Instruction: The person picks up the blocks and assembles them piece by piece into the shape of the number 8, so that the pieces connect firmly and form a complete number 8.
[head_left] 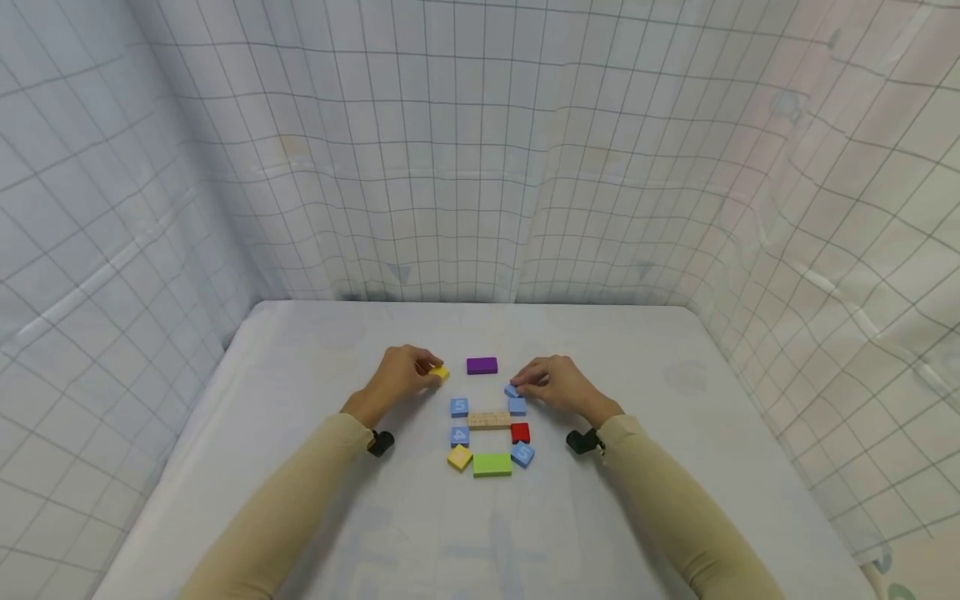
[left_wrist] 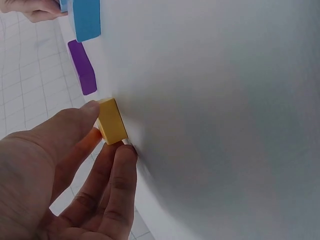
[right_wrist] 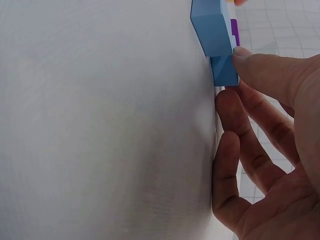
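My left hand (head_left: 401, 377) pinches a small yellow block (left_wrist: 112, 122) between thumb and fingers, low over the white table and left of a purple block (head_left: 482, 366). On the other side, my right hand (head_left: 558, 383) holds a small blue block (right_wrist: 225, 71) by its edge, with the thumb on top. The other fingers curve loosely down by the tabletop. Just nearer to me than that block lies another blue block (head_left: 517, 407), which overlaps it in the right wrist view.
Nearer to me, two blue number blocks, a 5 (head_left: 459, 407) and a 4 (head_left: 460, 437), flank a wooden strip (head_left: 489, 421) with a red block (head_left: 521, 432). The front row has a yellow block (head_left: 460, 457), a green block (head_left: 492, 465) and a tilted blue block (head_left: 522, 454). Checked curtains surround the table.
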